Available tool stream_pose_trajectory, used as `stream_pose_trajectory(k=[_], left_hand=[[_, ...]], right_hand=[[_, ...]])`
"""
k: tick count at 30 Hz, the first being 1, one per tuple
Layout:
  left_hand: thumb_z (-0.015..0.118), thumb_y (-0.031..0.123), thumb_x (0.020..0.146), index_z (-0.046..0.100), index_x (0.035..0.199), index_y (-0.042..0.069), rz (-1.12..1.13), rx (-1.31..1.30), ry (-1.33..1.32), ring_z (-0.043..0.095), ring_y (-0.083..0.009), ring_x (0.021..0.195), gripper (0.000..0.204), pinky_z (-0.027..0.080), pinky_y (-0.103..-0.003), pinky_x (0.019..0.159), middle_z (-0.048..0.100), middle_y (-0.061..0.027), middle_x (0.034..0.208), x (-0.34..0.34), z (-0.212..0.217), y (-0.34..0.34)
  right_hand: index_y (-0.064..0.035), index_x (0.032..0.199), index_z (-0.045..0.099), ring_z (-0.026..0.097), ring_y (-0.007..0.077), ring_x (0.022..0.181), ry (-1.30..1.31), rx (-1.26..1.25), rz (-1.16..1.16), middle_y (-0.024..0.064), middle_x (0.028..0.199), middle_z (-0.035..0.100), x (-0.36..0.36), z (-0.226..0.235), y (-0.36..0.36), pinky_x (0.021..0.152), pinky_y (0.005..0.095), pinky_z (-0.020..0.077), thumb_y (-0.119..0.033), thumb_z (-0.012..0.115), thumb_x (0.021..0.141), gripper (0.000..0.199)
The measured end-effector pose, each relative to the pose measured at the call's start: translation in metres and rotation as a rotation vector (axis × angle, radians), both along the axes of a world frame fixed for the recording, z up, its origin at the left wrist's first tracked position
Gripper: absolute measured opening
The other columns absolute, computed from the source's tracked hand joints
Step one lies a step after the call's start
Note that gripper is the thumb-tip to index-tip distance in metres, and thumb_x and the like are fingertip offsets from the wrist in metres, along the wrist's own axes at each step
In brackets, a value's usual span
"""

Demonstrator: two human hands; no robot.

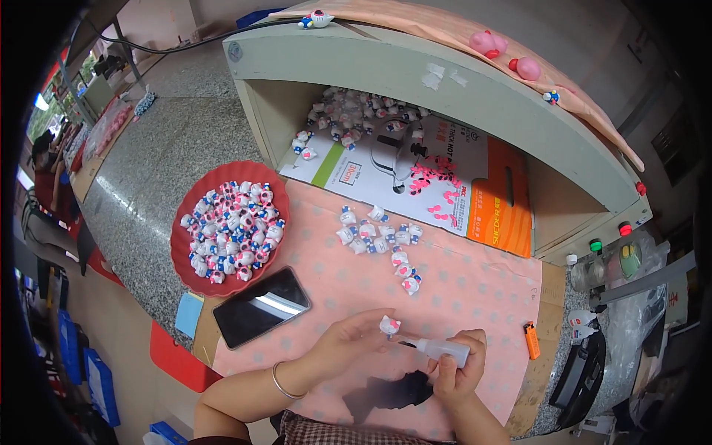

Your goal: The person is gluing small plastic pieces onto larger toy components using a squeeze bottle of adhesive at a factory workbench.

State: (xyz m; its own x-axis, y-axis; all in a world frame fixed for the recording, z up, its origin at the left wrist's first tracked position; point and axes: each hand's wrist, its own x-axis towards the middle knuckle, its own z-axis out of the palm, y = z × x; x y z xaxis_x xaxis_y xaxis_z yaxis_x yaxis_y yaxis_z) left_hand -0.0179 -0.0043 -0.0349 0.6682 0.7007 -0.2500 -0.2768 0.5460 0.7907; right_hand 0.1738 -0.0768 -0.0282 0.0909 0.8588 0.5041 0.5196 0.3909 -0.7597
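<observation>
Between the fingertips of my left hand (346, 339) is a small white cat-like figurine (389, 325) with pink on it. My right hand (458, 377) is wrapped round a translucent squeeze bottle (449, 351), its nozzle pointing left, just below the figurine. Whether the nozzle touches the figurine I cannot tell. Beyond my hands, a loose group of similar figurines (380, 236) in white, blue and pink lies on the pink patterned cloth (475, 297). A dark, flat, irregular piece (389, 395) lies on the cloth below my hands.
Left of the cloth are a red fluted bowl (180, 248) full of figurines and a black phone (262, 307). A pale green box-like cabinet (415, 65) stands at the back, holding more figurines and small pink pieces (437, 178). An orange lighter (532, 340) lies at the right.
</observation>
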Motion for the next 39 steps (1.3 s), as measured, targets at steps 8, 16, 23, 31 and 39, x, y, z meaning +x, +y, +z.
stream_pose_trajectory(k=[8,16,23,31,39], left_hand=[[0.05,0.005,0.085,0.041,0.123,0.005,0.014,0.004,0.006,0.052,-0.0108,0.093,0.04,0.044,-0.026,0.076,0.053,-0.005,0.109,0.004,0.009,-0.006],[0.05,0.006,0.085,0.041,0.123,0.005,0.003,0.012,0.022,0.052,-0.0113,0.093,0.039,0.044,-0.026,0.076,0.054,-0.005,0.109,0.004,0.013,-0.007],[0.051,0.005,0.084,0.043,0.12,0.005,0.034,-0.006,0.021,0.053,-0.0124,0.093,0.037,0.044,-0.025,0.076,0.054,-0.0052,0.107,0.001,0.014,-0.011],[0.051,0.004,0.084,0.044,0.118,0.005,0.064,0.026,0.013,0.053,-0.0149,0.097,0.035,0.045,-0.027,0.079,0.054,-0.0055,0.107,-0.001,0.006,-0.012],[0.05,0.003,0.084,0.044,0.117,0.004,0.072,0.052,0.007,0.053,-0.0204,0.101,0.033,0.046,-0.029,0.081,0.052,-0.007,0.11,-0.001,0.011,-0.011]], right_hand=[[0.0024,0.092,0.037,0.044,0.0098,0.042,-0.02,0.027,-0.025,0.0118,0.084,0.035,0.002,0.006,-0.004,0.036,0.0209,0.0366,-0.018,0.044,0.086,0.022],[-0.0003,0.087,0.047,0.043,0.0203,0.067,0.11,-0.031,-0.185,0.012,0.075,0.045,-0.006,0.016,-0.008,0.057,0.0288,0.0374,-0.009,0.054,0.072,0.019],[0.0004,0.086,0.047,0.043,0.0212,0.067,0.147,-0.037,-0.215,0.0125,0.076,0.045,-0.01,0.015,-0.013,0.057,0.0293,0.0374,-0.01,0.054,0.072,0.018],[0.0003,0.086,0.047,0.044,0.0218,0.067,0.118,-0.033,-0.216,0.0127,0.076,0.045,-0.009,0.015,-0.015,0.058,0.0296,0.038,-0.01,0.054,0.073,0.018],[-0.0005,0.085,0.047,0.043,0.0212,0.066,0.105,-0.059,-0.183,0.0122,0.075,0.045,-0.012,0.018,-0.012,0.056,0.0291,0.0377,-0.009,0.054,0.073,0.017]])
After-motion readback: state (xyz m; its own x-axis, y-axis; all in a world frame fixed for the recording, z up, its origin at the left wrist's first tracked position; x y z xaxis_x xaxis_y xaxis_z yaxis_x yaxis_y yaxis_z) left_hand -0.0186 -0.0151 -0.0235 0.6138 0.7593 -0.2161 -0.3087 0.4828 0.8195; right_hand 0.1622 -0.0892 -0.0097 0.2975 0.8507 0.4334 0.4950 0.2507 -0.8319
